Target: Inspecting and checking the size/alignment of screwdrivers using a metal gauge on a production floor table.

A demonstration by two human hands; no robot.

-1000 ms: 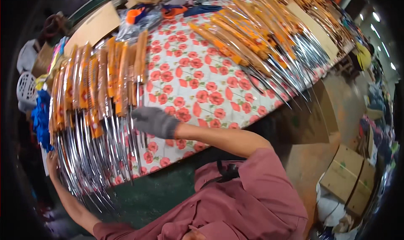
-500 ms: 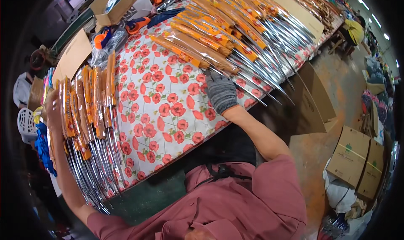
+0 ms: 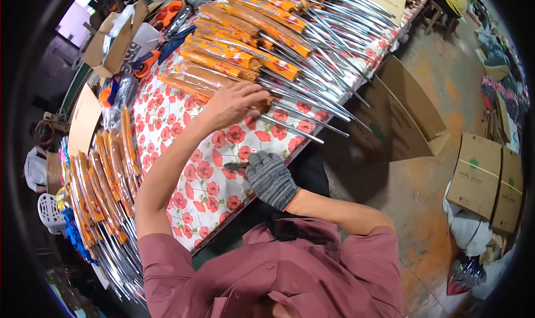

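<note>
My bare left hand (image 3: pixel 237 103) curls over the lower end of a brown head in a clear and orange plastic sleeve (image 3: pixel 195 75), where its metal rod comes out. This is the nearest piece of a heap of sleeved rods (image 3: pixel 278 36), brown heads to the left, shiny rods to the right. My right hand (image 3: pixel 271 178), in a grey knit glove, rests at the table's near edge with its fingers bent. A small dark narrow thing (image 3: pixel 234 166) sticks out at its thumb side; its kind cannot be made out.
A flower-print cloth (image 3: pixel 189 190) covers the table. Another bundle of sleeved rods (image 3: pixel 103 190) lies at the left. An open carton (image 3: pixel 106 50) stands at the far left. Another carton (image 3: pixel 407 112) is beyond the right edge, with boxes (image 3: pixel 476 176) farther right. A person in yellow (image 3: pixel 452 0) sits at far right.
My left hand has moved from the left bundle across to the near piece of the heap. My right hand has drawn back from the heap to the table's near edge. The view has shifted.
</note>
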